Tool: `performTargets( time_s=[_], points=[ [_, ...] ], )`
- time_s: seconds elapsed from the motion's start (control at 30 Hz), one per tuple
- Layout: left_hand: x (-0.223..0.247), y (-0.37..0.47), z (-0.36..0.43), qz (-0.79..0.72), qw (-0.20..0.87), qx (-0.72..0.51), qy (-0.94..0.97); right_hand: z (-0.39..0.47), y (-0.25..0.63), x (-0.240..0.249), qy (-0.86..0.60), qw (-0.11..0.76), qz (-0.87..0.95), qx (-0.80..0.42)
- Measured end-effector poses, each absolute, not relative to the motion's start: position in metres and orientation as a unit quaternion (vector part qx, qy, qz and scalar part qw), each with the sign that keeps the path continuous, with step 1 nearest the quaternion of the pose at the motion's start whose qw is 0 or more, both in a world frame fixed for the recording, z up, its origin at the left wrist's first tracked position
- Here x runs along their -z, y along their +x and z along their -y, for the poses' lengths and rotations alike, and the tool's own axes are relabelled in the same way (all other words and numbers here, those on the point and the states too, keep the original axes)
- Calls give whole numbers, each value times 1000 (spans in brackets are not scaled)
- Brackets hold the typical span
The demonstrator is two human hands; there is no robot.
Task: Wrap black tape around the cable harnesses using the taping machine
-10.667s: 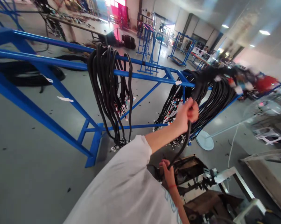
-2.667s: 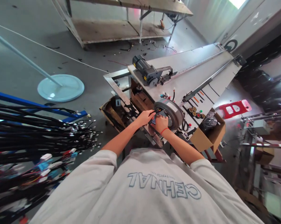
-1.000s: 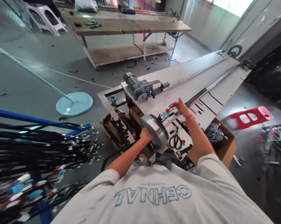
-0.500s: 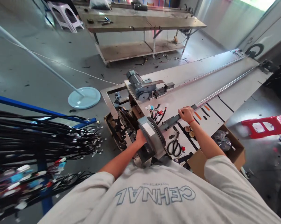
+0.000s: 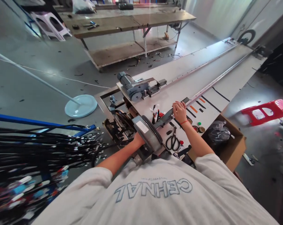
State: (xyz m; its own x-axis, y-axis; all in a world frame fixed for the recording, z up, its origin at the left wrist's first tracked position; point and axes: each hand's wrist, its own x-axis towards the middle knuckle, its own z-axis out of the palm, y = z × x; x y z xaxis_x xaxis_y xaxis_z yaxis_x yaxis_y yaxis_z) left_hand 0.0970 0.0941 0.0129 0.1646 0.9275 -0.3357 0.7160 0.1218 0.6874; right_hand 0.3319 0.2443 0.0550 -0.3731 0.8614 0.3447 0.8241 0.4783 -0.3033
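Observation:
My left hand (image 5: 138, 139) reaches behind a round machine guard (image 5: 148, 132) at the near end of the long bench; its fingers are hidden by the guard. My right hand (image 5: 179, 111) rests with bent fingers on the dark metal bar (image 5: 166, 118) that runs from the guard to the long rail (image 5: 212, 82). What lies under its fingers is too small to make out. Between the guard and the bar lie coloured wire ends (image 5: 157, 115). Black-handled scissors (image 5: 172, 142) lie just right of the guard.
A motor unit (image 5: 132, 86) sits on the bench's far side. An open cardboard box (image 5: 235, 151) stands at the right, near a red stool (image 5: 268, 112). Bundled black cables (image 5: 45, 143) hang at the left. Behind is a wooden table (image 5: 132, 23).
My right hand has shifted slightly toward the guard, and its fingers look more raised. The view has turned, so the scene sits further left. A green-topped item now shows beside my right forearm.

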Motion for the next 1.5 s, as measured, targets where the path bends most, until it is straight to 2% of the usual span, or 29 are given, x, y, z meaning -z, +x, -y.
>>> performTargets(
  time_s=[0.07, 0.13, 0.2, 0.3, 0.47, 0.67, 0.8, 1.03, 1.23, 1.5],
  points=[
    [-16, 91, -83, -655, 299, -74, 690, -222, 354, -46, -563, 226, 795, -12],
    [-18, 83, -69, -673, 213, -33, 707, -206, 387, -34, -673, 169, 720, -1],
    [-20, 75, -54, -697, 171, -16, 696, -196, 423, -22, -774, 84, 627, -26],
    [-24, 64, -38, -738, 160, 7, 655, -190, 462, -13, -819, -22, 564, -99],
    [-31, 48, -24, -738, 191, 103, 639, -187, 466, -12, -818, -64, 557, -132],
    [-27, 27, -10, -707, 216, 103, 665, -187, 447, -11, -841, -84, 526, -96],
    [-22, 7, 8, -699, 281, 80, 653, -191, 446, -12, -846, -108, 512, -104],
    [-8, -20, 48, -672, 402, -43, 620, -199, 451, -17, -855, -120, 492, -109],
    [-9, -26, 63, -662, 447, -114, 590, -202, 454, -17, -863, -127, 474, -121],
    [-11, -48, 83, -647, 564, -128, 498, -206, 457, -19, -875, -102, 458, -122]
  ],
)
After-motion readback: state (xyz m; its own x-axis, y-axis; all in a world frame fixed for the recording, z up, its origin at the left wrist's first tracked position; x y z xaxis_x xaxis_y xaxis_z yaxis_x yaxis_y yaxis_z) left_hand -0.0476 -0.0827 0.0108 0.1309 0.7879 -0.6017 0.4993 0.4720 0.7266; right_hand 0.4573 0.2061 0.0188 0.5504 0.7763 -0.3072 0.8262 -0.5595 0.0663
